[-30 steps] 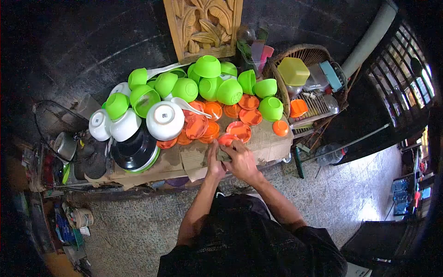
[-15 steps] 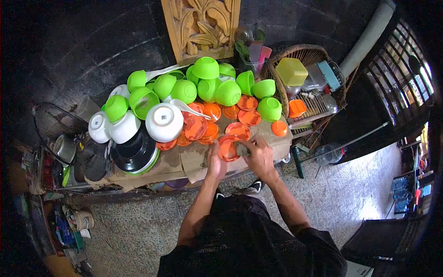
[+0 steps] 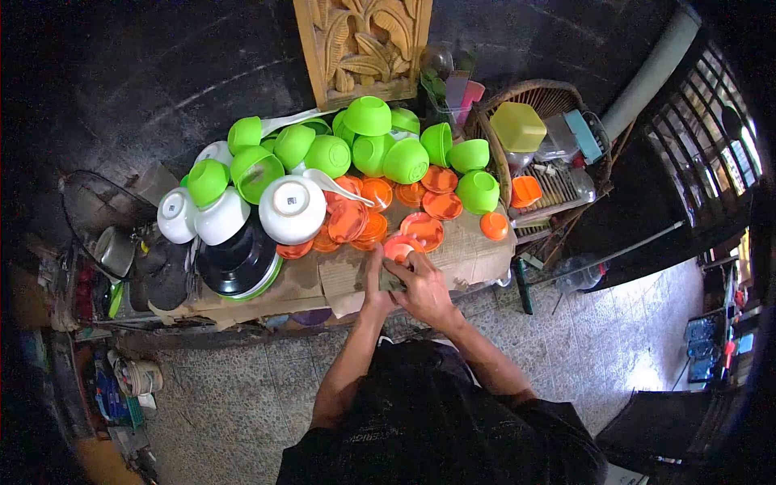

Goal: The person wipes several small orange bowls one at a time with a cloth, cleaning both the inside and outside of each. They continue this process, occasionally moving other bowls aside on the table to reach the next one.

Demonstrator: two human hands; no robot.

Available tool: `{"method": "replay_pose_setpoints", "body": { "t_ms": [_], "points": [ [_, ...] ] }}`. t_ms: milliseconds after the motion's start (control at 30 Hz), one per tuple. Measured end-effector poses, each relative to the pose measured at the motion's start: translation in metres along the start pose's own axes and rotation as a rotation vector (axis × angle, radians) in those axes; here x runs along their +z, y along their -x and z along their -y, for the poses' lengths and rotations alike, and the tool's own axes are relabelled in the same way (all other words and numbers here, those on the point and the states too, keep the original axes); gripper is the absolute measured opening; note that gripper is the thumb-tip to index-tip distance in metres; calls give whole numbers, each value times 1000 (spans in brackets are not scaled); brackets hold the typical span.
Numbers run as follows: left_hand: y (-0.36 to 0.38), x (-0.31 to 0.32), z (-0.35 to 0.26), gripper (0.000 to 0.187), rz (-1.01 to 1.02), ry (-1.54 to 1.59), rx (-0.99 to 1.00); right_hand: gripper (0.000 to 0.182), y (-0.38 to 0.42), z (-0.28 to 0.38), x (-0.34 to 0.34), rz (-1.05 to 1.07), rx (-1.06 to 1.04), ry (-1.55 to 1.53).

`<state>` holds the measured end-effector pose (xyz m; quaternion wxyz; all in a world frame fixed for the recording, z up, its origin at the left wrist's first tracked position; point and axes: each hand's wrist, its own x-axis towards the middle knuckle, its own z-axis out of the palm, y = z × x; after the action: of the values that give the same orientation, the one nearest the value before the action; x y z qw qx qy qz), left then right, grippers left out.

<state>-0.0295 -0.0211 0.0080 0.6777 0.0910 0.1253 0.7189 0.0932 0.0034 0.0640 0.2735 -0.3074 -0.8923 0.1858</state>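
Between my hands, above the front edge of the cardboard, is a round orange plastic lid [image 3: 402, 246]. My left hand [image 3: 376, 283] grips it from the left, thumb and fingers along its rim. My right hand [image 3: 425, 293] is closed against the lid's near side, fingers bent, with a greyish cloth [image 3: 393, 276] partly showing under them. Most of the lid's lower part is hidden by the fingers. Just beyond it lie another orange lid [image 3: 423, 232] and a heap of similar orange lids [image 3: 348, 221].
Green bowls [image 3: 406, 161] are piled along the back, with white bowls [image 3: 292, 209] upside down at left. A black plate [image 3: 236, 263] lies at the front left. On the right stands a wicker basket [image 3: 491, 113] of plastic containers. Cardboard [image 3: 477, 255] covers the tabletop.
My right hand has moved left across the lid, toward my left hand. The lid now tilts and is more covered by the fingers. The view has shifted slightly.
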Motion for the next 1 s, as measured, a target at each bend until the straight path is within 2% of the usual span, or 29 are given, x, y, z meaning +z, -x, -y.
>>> {"method": "replay_pose_setpoints", "body": {
  "t_ms": [67,200,300,400,467,533,633,767,833,867,1000],
  "points": [
    [-2,11,0,68,-159,-299,95,49,4,0,-12,52,21,-11],
    [-10,-4,3,62,-89,-312,86,46,9,-8,-31,26,-32,53],
    [-11,1,5,57,-175,-352,146,45,9,-22,-40,-1,-24,111],
    [-10,-1,4,58,-111,-355,160,44,2,-30,-37,-69,11,173],
    [-11,-1,3,59,-66,-469,214,44,-1,-32,-34,-115,28,203],
    [-7,3,1,59,-81,-411,181,50,-7,-28,-26,-161,105,212],
    [-5,1,1,58,-102,-382,154,56,-10,-24,-14,-186,110,184],
    [-9,-16,4,57,-104,-329,117,59,1,-17,2,-139,62,128],
    [-7,-8,2,57,-104,-332,125,60,8,-7,0,-111,-39,64],
    [-6,-4,2,57,-104,-336,132,60,13,-6,-2,-25,-23,62],
    [-6,0,2,56,-103,-392,145,58,21,-5,-21,22,-15,28]
  ]
}}
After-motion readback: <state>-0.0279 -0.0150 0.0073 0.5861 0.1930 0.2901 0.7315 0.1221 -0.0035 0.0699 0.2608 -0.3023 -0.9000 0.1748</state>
